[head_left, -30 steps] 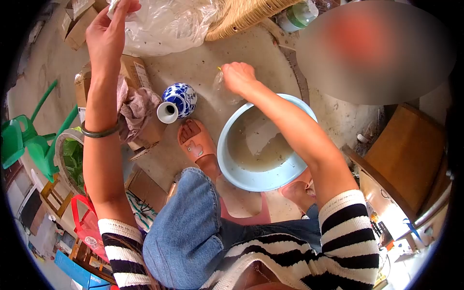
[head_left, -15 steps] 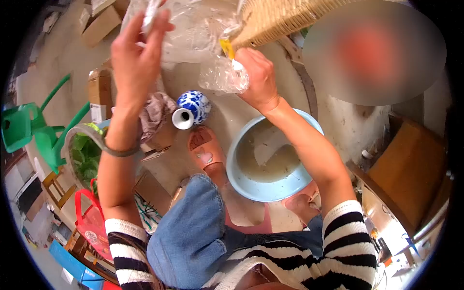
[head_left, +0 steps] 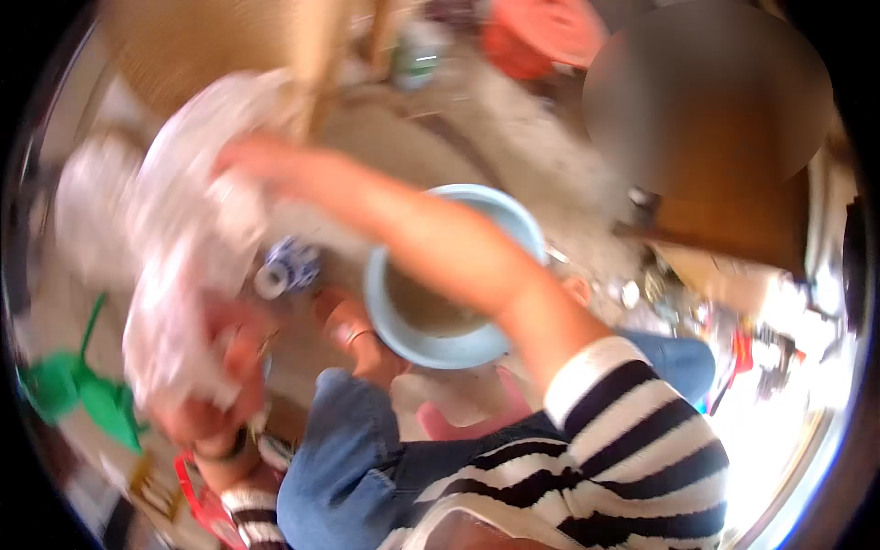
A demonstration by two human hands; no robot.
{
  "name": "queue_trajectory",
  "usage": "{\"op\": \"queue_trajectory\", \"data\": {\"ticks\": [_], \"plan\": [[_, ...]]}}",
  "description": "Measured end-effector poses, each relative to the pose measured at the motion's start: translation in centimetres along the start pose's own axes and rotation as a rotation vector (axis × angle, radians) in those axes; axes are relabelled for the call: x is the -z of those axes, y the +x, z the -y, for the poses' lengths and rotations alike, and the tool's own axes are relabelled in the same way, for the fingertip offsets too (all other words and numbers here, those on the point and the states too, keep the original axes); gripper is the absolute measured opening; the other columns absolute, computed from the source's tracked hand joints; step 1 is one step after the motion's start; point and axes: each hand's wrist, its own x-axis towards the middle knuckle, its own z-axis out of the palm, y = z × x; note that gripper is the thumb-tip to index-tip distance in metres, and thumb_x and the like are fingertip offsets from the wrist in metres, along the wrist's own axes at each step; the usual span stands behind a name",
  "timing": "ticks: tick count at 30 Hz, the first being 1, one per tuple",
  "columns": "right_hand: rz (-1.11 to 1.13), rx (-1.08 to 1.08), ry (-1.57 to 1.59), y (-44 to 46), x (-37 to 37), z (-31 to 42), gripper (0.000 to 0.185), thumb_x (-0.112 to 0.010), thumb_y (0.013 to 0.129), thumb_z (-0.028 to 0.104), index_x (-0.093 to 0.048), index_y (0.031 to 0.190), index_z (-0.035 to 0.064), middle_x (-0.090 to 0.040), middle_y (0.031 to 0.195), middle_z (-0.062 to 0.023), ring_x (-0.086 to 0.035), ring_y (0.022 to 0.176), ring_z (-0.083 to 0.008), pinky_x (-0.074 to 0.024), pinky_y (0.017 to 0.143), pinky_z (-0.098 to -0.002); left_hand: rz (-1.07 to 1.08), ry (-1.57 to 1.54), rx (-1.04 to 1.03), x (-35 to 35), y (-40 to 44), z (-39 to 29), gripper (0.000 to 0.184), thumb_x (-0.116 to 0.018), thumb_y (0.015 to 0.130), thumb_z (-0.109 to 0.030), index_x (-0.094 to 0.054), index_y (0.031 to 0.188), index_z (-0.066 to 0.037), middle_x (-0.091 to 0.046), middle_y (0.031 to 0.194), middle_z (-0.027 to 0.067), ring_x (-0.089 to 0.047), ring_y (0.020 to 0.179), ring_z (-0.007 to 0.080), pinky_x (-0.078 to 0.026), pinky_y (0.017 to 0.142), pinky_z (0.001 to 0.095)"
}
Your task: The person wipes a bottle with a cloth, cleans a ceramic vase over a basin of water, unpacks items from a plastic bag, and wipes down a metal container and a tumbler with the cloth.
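A large translucent plastic bag [head_left: 174, 275], smeared by motion, fills the left of the view. My left hand [head_left: 215, 385] is wrapped round its lower part at the lower left. Reaching across, my right hand [head_left: 261, 165] touches the bag's upper part; its fingers are too blurred to read. Beside the bag the blue-and-white vase [head_left: 298, 263] lies on the floor, its white mouth toward me. To the right of the vase, the light blue basin [head_left: 374, 293] of murky water stands partly under my right forearm.
A woven seat [head_left: 211, 46] is at the upper left. A red-orange container [head_left: 541, 37] and a bottle [head_left: 417, 60] stand at the top. The green watering can [head_left: 101, 394] is at the left, a brown wooden piece [head_left: 733, 220] at the right.
The view has turned. My left hand has come down and holds the large bag; my right hand has moved left to it. The small clear bag with yellow can no longer be made out.
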Motion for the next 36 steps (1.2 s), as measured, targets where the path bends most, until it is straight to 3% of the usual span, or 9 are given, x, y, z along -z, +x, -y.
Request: {"op": "queue_trajectory", "data": {"ticks": [2,4,9,11,14,17,25,32,36], "plan": [[-0.239,-0.196,0.059,-2.2,0.0,0.2,0.049,-0.072,0.069,0.028,-0.063,0.101,-0.0083,-0.067,0.100,-0.0215,-0.064,0.094,-0.0275,-0.0503,0.086,-0.0379,0.131,-0.115,-0.057,0.2,-0.2,-3.4,0.019,-0.061,0.088,-0.018,-0.064,0.086,0.000,-0.065,0.068,0.0071,-0.057,0.062,0.0270,-0.045,0.093,0.0442],[-0.517,-0.231,0.150,-6.2,0.4,1.8,0.047,-0.073,0.064,0.018,-0.063,0.099,-0.0124,-0.067,0.101,-0.0185,-0.064,0.092,-0.0252,-0.0516,0.078,-0.0360,0.204,-0.258,-0.146,-0.2,-0.4,-6.8,0.017,-0.058,0.089,-0.015,-0.062,0.087,0.001,-0.064,0.066,0.0067,-0.056,0.059,0.0254,-0.041,0.101,0.0460],[-0.933,-0.262,-0.175,-15.7,5.2,6.1,0.051,-0.069,0.067,0.023,-0.062,0.107,-0.0059,-0.067,0.102,-0.0254,-0.065,0.099,-0.0382,-0.0521,0.085,-0.0432,0.401,-0.462,-0.224,1.4,1.5,-16.7,0.011,-0.053,0.090,-0.001,-0.055,0.099,0.005,-0.065,0.065,0.0078,-0.058,0.057,0.0215,-0.044,0.097,0.0440],[-0.881,-0.166,-0.430,-21.2,8.0,9.4,0.042,-0.067,0.069,0.025,-0.065,0.105,0.0043,-0.067,0.100,-0.0236,-0.065,0.096,-0.0397,-0.0519,0.082,-0.0473,0.440,-0.390,-0.170,1.2,2.1,-19.6,0.010,-0.052,0.091,0.001,-0.055,0.099,0.004,-0.066,0.068,0.0076,-0.061,0.060,0.0217,-0.048,0.087,0.0387],[-0.773,-0.073,-0.937,-30.1,9.9,13.6,0.030,-0.065,0.072,0.023,-0.067,0.099,0.0089,-0.069,0.097,-0.0192,-0.067,0.091,-0.0366,-0.0519,0.076,-0.0485,0.457,-0.180,-0.523,-1.0,4.2,-22.2,0.022,-0.051,0.093,0.001,-0.056,0.115,0.004,-0.068,0.073,0.0078,-0.064,0.067,0.0194,-0.048,0.070,0.0297],[-0.533,-0.271,-1.312,-36.4,14.1,16.3,0.034,-0.070,0.074,0.030,-0.067,0.095,0.0039,-0.070,0.099,-0.0149,-0.068,0.093,-0.0322,-0.0518,0.075,-0.0465,0.448,-0.324,-0.307,-4.3,5.7,-26.8,0.038,-0.050,0.097,-0.004,-0.048,0.134,-0.001,-0.069,0.079,0.0045,-0.061,0.071,0.0123,-0.045,0.069,0.0253],[-0.248,-0.327,-1.330,-45.5,26.4,22.0,0.059,-0.074,0.076,0.047,-0.068,0.112,0.0008,-0.068,0.113,-0.0176,-0.066,0.104,-0.0309,-0.0517,0.087,-0.0405,0.357,-0.557,-0.137,-12.7,9.1,-30.2,0.040,-0.048,0.100,-0.015,-0.046,0.139,-0.003,-0.070,0.088,0.0026,-0.051,0.073,0.0058,-0.037,0.063,0.0214],[-1.133,0.192,-0.912,-63.7,26.7,20.6,0.021,-0.066,0.087,0.029,-0.069,0.098,0.0113,-0.071,0.089,-0.0089,-0.068,0.080,-0.0263,-0.0530,0.071,-0.0367,0.359,-0.507,-0.036,-18.2,11.5,-28.8,0.042,-0.050,0.100,-0.019,-0.046,0.137,0.000,-0.069,0.093,0.0027,-0.055,0.081,0.0066,-0.037,0.065,0.0216],[-1.267,-0.615,-0.629,-72.6,25.6,7.2,0.026,-0.065,0.084,0.035,-0.066,0.096,0.0124,-0.068,0.089,-0.0096,-0.066,0.092,-0.0310,-0.0516,0.079,-0.0437,0.434,-0.432,-0.103,-19.5,10.9,-27.9,0.044,-0.048,0.102,-0.019,-0.042,0.141,0.000,-0.069,0.093,0.0047,-0.055,0.079,0.0063,-0.036,0.064,0.0210]]}}
